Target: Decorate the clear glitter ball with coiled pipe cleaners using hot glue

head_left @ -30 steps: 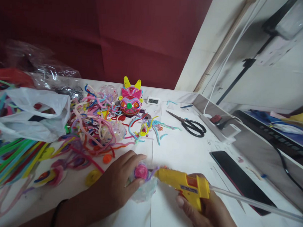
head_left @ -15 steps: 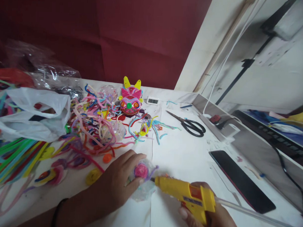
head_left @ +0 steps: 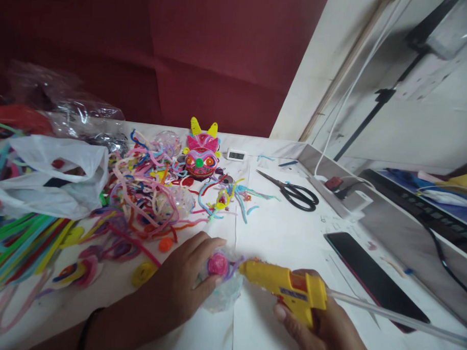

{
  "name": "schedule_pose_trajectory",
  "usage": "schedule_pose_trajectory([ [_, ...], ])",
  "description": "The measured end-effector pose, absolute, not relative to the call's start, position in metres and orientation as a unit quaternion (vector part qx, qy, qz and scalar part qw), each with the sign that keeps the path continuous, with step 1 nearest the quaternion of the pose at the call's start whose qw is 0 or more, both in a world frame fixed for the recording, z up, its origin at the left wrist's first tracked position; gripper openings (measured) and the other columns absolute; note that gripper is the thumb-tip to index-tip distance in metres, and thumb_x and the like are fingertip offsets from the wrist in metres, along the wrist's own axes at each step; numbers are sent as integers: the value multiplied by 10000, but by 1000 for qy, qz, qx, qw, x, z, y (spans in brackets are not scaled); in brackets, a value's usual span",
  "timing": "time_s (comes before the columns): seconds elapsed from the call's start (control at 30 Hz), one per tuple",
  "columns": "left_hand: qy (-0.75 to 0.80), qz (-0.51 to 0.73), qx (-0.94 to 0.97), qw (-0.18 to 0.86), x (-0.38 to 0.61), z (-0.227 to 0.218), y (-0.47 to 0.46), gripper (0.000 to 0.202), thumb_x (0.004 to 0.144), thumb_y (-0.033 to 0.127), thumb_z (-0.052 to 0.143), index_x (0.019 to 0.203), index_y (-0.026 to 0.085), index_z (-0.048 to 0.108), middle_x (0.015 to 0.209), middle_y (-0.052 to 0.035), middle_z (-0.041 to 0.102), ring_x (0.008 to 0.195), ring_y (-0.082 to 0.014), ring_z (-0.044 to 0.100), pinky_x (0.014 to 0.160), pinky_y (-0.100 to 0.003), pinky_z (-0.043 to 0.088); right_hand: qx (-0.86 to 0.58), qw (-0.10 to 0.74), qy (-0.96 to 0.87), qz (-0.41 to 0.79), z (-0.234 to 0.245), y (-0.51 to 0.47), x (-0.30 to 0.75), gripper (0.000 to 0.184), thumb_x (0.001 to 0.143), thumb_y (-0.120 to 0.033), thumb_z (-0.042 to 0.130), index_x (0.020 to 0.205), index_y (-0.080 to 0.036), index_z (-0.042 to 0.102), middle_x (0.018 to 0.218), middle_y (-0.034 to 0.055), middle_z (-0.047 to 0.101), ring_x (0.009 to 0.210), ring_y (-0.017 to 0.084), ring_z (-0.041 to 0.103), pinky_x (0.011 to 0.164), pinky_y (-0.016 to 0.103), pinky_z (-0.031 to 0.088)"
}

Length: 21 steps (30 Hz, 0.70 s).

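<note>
My left hand is closed around a clear, crinkled ball, fingers on top and thumb at the near side. A pink pipe-cleaner coil with a purple edge sits on the ball, and a purple pipe-cleaner end sticks out to the right. In my right hand is a yellow hot glue gun, gripped by its handle. A long clear glue stick runs out of its back. The nozzle tip is at the purple end; whether they touch I cannot tell.
Behind stands a colourful pipe-cleaner lion head beside a small white digital timer. Tangled pipe cleaners and a white plastic bag cover the left. Black-handled scissors and a dark phone lie to the right.
The glue gun's nozzle has shifted slightly up along the purple pipe-cleaner end, and the gun's back has moved a little left. My left hand keeps its hold on the ball.
</note>
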<state>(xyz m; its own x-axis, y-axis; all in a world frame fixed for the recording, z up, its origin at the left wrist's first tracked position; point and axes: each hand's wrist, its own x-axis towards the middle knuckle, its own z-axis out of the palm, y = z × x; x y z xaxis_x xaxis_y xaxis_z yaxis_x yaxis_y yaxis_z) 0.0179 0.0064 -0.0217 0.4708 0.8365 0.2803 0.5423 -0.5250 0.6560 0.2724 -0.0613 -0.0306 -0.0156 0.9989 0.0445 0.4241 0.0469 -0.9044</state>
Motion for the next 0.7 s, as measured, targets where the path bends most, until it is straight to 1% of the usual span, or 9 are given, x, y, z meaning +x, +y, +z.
schedule_pose_trajectory([
  [0.07,423,297,819,251,18,-22,6,439,832,133,523,1260,229,512,1099,-50,585,1038,-225,555,963,-375,451,-576,376,-621,376,-30,-57,272,341,870,-434,623,1121,-220,537,987,71,661,838,197,685,737,260,579],
  [0.17,417,302,821,245,17,-24,7,439,834,134,524,1262,232,509,1103,-51,580,1031,-225,553,961,-378,454,-569,382,-617,387,-23,-51,267,304,887,-449,593,1080,-230,511,926,42,635,793,183,657,714,265,574],
  [0.23,414,307,824,237,17,-25,7,441,835,130,522,1264,232,507,1117,-49,582,1036,-221,553,970,-373,450,-574,386,-610,386,-18,-49,262,295,890,-473,578,1040,-227,514,859,24,613,769,183,644,685,263,566],
  [0.3,413,308,825,232,17,-26,7,452,831,123,524,1269,234,505,1135,-49,585,1046,-219,554,972,-365,450,-580,378,-614,378,-16,-46,259,301,892,-494,566,1013,-222,523,842,25,607,771,190,645,663,263,557],
  [0.4,414,304,827,231,17,-26,7,447,835,126,526,1268,234,506,1158,-54,587,1070,-224,552,977,-367,449,-581,364,-623,377,-16,-44,256,308,903,-499,549,1031,-220,530,855,31,620,768,187,645,669,269,553],
  [0.5,416,303,827,226,17,-26,7,447,841,132,519,1276,232,501,1184,-62,584,1108,-234,545,997,-384,441,-568,384,-613,392,-18,-43,254,295,914,-478,542,1064,-224,531,863,28,634,772,184,652,659,262,552],
  [0.6,419,305,825,225,16,-29,7,453,834,136,518,1277,227,506,1171,-70,586,1101,-243,551,996,-399,446,-557,385,-625,390,-17,-45,256,259,918,-457,541,1029,-223,542,877,36,632,783,186,652,651,257,552],
  [0.7,422,309,822,223,16,-30,7,450,834,148,515,1278,223,511,1156,-72,586,1080,-248,555,994,-411,447,-557,362,-642,382,-20,-48,262,241,924,-451,532,1002,-223,524,899,40,616,801,186,644,698,267,556],
])
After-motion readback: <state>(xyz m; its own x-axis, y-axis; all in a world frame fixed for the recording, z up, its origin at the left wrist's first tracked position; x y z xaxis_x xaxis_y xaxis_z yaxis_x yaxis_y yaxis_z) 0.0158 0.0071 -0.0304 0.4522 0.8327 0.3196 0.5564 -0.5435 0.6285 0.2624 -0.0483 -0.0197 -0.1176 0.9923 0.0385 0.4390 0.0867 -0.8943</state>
